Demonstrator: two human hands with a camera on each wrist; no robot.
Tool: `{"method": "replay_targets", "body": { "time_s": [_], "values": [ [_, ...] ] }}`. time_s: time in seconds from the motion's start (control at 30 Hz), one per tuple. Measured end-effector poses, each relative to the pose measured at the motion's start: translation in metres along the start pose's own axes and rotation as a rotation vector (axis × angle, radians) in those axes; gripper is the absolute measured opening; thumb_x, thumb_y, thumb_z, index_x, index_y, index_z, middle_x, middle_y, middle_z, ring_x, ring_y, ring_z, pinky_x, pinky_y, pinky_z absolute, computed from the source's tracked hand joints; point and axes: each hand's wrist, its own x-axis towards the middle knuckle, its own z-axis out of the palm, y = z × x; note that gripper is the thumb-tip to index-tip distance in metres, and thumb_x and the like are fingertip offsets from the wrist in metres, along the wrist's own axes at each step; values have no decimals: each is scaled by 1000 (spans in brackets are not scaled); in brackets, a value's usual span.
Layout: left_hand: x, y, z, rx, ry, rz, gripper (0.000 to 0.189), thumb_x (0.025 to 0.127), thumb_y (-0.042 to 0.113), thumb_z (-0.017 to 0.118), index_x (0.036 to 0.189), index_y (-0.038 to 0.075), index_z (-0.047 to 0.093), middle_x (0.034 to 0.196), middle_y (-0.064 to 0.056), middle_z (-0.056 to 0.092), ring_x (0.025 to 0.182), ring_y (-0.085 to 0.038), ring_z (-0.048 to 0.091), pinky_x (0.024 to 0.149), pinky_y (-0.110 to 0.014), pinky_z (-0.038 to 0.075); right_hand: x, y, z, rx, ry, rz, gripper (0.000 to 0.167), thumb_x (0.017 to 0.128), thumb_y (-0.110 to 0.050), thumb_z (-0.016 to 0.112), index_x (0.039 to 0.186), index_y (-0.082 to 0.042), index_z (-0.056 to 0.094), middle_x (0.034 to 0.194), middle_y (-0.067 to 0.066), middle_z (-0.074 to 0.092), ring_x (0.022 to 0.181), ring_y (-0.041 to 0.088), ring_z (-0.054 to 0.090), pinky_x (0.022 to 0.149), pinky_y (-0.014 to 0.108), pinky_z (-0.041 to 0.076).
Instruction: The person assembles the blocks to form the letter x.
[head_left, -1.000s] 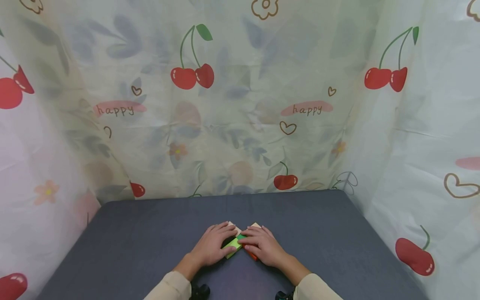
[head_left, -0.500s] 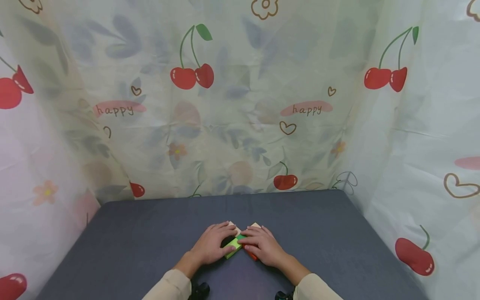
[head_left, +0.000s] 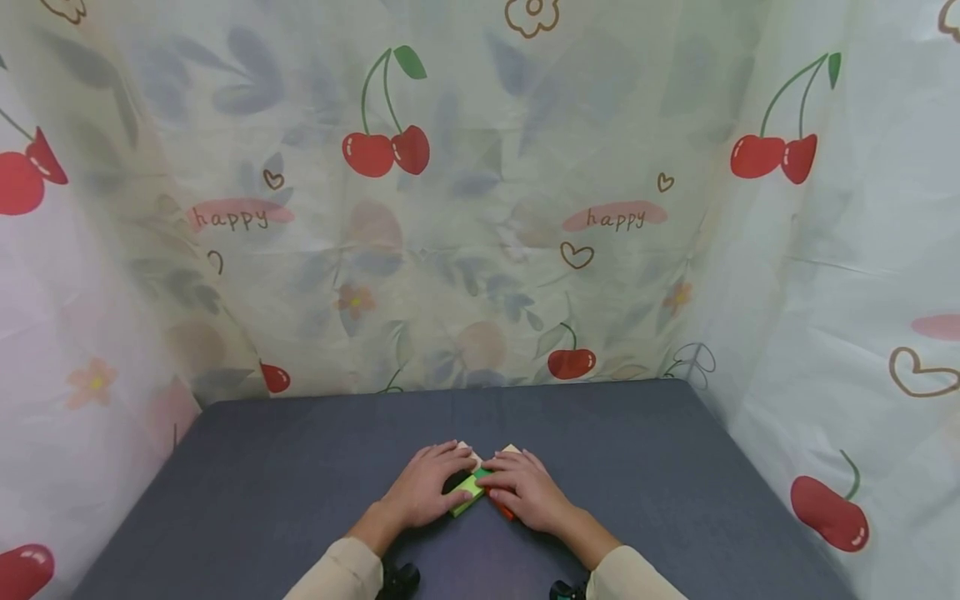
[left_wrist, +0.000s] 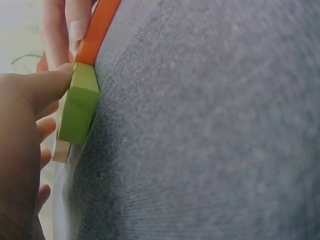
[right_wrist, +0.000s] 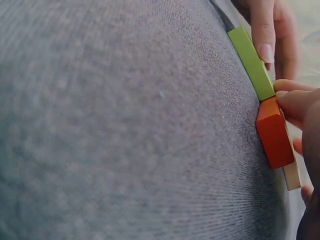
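Several flat coloured blocks lie close together on the table, partly covered by both hands. My left hand [head_left: 422,490] touches the light green block [head_left: 467,496] with its thumb, and its fingers rest on a pale wooden block [head_left: 472,457]. Over the orange-red block [head_left: 502,507] lies my right hand [head_left: 528,493], fingers spread, with another pale block [head_left: 512,450] showing past them. A darker green piece [head_left: 482,473] shows in the middle. In the right wrist view the light green block [right_wrist: 251,65] meets the orange-red block [right_wrist: 275,137] end to end.
A dark grey cloth-covered table [head_left: 300,475] lies under the blocks. Behind it and at both sides hangs a pale curtain [head_left: 465,275] printed with cherries and leaves. Black devices [head_left: 400,582] sit at the wrists below the cream sleeves [head_left: 347,571].
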Motion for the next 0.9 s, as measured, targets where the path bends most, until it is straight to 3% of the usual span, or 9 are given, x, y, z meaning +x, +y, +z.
{"method": "replay_targets", "body": {
  "time_s": [0.13,0.37,0.6,0.9],
  "values": [
    [-1,0,-2,4,32,0,51,94,53,55,136,25,58,147,2,46,139,-25,34,107,-54,27,0,1,0,19,66,5,24,96,-19,61,117,-17,73,131,6,61,130,33,44,104,67,20],
    [-3,3,-4,29,47,-50,51,94,52,56,135,23,59,145,3,48,135,-25,39,106,-54,28,-2,4,-3,-15,167,119,23,94,-18,65,116,-17,72,126,0,63,129,26,46,107,60,23],
    [-5,3,-1,60,3,-62,54,95,55,52,141,26,54,147,5,45,135,-24,38,107,-52,27,-4,6,-3,-90,171,173,21,93,-21,67,112,-17,72,127,2,63,128,28,46,106,58,25],
    [-7,3,-2,64,7,-53,53,95,55,52,140,27,55,144,6,49,134,-24,39,107,-52,28,-5,6,1,-105,159,209,20,92,-22,67,111,-18,73,127,0,62,126,27,47,104,58,29]
  ]
}}
